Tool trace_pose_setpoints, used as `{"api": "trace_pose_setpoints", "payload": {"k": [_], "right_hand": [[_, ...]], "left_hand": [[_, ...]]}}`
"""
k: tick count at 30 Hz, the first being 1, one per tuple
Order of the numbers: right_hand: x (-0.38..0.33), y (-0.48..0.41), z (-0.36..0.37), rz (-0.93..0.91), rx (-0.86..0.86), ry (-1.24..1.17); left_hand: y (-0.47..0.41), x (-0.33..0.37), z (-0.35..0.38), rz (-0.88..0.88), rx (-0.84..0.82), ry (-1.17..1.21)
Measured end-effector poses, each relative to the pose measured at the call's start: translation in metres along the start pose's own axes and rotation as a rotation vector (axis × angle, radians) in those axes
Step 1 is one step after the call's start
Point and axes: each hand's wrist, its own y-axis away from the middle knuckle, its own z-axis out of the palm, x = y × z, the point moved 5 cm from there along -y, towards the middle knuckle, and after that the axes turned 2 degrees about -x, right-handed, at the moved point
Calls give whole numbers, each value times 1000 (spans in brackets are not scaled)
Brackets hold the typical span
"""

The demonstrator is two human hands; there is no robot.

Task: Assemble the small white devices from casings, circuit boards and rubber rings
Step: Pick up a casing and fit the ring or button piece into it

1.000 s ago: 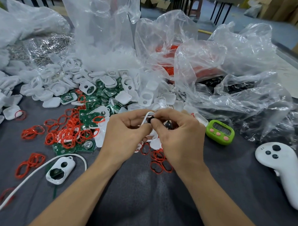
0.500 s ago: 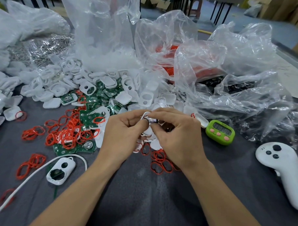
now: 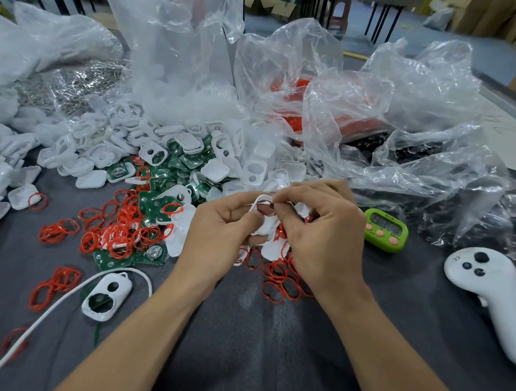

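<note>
My left hand [image 3: 220, 223] and my right hand [image 3: 323, 233] meet above the grey table and together pinch one small white casing [image 3: 261, 202] by its rim; a round part sits in it, mostly hidden by my fingertips. Under my hands lie more white casing halves [image 3: 270, 249] and red rubber rings [image 3: 279, 277]. A pile of red rings [image 3: 122, 228] covers green circuit boards [image 3: 153, 202] to the left. Loose white casings [image 3: 152, 153] are heaped behind them. One casing with two holes [image 3: 107, 295] lies alone at the near left.
Crumpled clear plastic bags [image 3: 387, 127] of parts crowd the back and right. A green timer [image 3: 386, 229] sits just right of my right hand. A white controller [image 3: 491, 297] lies at the far right. A white cable [image 3: 54, 298] runs across the near left.
Both hands stayed close together and rose slightly. My fingertips shifted on the casing, so its white rim now shows more between them.
</note>
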Motion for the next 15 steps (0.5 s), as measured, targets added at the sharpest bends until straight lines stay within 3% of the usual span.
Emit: {"api": "trace_pose_setpoints", "payload": {"k": [3,6,15], "right_hand": [[11,0,6,180,-64,-205],[13,2,14,237,-85,-315],[4,8,13,72,10,-117]], "left_hand": [[0,-2,-2,-30,29,10],[0,-4,0,-54,-6,91],[1,-3,1,-72,-18,146]]}}
